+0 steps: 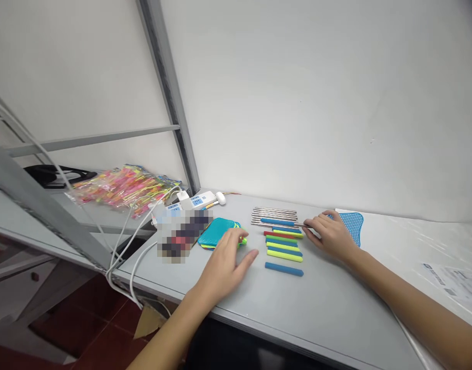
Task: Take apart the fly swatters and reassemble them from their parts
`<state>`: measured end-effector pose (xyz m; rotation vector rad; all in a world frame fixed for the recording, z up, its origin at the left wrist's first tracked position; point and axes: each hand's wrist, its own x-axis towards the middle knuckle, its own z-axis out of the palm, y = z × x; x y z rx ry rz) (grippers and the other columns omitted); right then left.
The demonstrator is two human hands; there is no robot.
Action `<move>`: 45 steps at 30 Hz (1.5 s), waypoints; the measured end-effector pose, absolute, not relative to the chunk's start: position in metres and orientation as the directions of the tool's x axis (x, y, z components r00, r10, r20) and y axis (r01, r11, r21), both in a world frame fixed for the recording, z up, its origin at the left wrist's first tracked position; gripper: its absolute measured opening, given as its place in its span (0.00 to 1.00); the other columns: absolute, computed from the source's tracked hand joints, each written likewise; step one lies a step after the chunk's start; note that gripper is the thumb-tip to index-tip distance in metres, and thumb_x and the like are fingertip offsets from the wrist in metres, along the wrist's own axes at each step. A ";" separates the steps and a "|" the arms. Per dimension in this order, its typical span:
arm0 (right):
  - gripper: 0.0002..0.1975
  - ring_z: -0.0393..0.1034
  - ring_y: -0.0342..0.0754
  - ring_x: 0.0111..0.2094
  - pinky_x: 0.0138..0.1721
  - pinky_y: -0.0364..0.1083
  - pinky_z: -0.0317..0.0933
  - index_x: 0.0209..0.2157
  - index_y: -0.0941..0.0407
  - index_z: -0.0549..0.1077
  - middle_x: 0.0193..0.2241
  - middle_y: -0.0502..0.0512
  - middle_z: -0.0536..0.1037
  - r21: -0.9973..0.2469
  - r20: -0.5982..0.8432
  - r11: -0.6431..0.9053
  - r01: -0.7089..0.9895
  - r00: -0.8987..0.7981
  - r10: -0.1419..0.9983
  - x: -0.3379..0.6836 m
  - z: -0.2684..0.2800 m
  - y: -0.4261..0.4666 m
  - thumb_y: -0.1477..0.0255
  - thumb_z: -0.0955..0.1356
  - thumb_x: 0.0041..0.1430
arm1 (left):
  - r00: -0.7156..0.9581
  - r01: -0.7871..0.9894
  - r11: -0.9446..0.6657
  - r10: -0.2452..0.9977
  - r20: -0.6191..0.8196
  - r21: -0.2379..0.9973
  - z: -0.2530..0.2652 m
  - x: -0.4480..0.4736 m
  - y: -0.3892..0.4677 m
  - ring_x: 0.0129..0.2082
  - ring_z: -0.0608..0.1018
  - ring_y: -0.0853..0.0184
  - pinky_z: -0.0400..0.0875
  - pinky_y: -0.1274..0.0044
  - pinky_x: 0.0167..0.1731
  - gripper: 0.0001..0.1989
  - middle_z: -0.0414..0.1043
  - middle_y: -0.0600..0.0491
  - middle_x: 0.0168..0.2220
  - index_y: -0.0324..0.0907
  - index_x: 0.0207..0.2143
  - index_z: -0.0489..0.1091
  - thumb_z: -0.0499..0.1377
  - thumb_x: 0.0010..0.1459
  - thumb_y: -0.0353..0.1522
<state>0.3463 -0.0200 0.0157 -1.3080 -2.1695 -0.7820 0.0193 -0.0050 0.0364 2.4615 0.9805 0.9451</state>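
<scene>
My right hand (330,234) is closed around the metal rod of a blue fly swatter (352,227). Its blue handle (277,222) points left and its mesh head shows beyond my fingers. Several metal rods (274,211) lie side by side behind that handle. In front of it is a column of loose handles (284,255) in blue, yellow, green and red. My left hand (228,264) has thumb and fingers apart, at the right edge of a stack of mesh swatter heads (217,232), teal on top. Whether its fingertips touch the stack I cannot tell.
Plastic bags of colourful pieces (124,190) lie at the far left behind a grey metal frame (170,92). A power strip (199,199) with white cables stands near the wall. White plastic packaging (420,257) covers the table's right side. A blurred-out patch (182,239) hides something beside the stack.
</scene>
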 end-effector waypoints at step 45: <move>0.16 0.60 0.42 0.22 0.29 0.52 0.50 0.29 0.54 0.72 0.22 0.53 0.72 0.415 0.511 0.286 0.864 -0.481 0.712 0.414 0.126 -0.177 0.60 0.62 0.65 | 0.642 -0.149 0.166 0.766 -0.032 0.975 0.027 -0.005 -0.034 0.27 0.66 0.73 0.68 0.78 0.31 0.23 0.60 0.55 0.32 0.43 0.30 0.60 0.47 0.62 0.53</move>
